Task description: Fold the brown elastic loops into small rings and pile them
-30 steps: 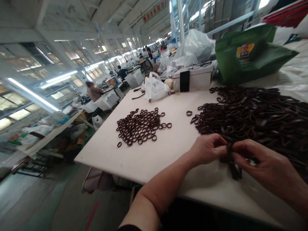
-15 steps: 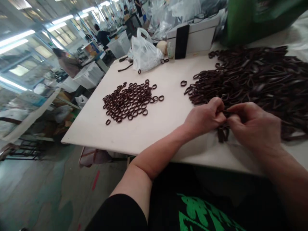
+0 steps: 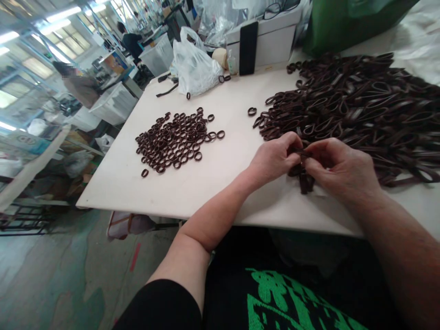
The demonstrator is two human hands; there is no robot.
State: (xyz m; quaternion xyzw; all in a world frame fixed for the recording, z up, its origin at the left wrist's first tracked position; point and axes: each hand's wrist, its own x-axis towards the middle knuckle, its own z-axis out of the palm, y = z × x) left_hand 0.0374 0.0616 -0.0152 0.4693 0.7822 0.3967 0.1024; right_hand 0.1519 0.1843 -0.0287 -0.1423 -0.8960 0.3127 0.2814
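Between my left hand (image 3: 278, 156) and my right hand (image 3: 338, 167) is a thin dark brown strip (image 3: 302, 152), pinched by the fingertips of both. Its shape is mostly hidden by the fingers. Just below the fingertips, a few dark brown loops (image 3: 305, 183) lie near the table's front edge. Behind and to the right of my hands spreads a large heap of dark brown looped strips (image 3: 357, 98). Farther left on the white table (image 3: 165, 192) is a cluster of small dark brown rings (image 3: 172, 142). A single ring (image 3: 252, 112) sits between the cluster and the heap.
At the table's back stand a white plastic bag (image 3: 195, 64), a small clear bottle (image 3: 232, 63), a black upright object (image 3: 248, 48) and a pale box (image 3: 277, 39). A green bag (image 3: 350, 23) is behind the heap. A person (image 3: 77, 82) is at the far left.
The view has shifted slightly, so the table and hands appear farther left. Both hands keep their pinch close together, with the fingertips slightly rearranged.
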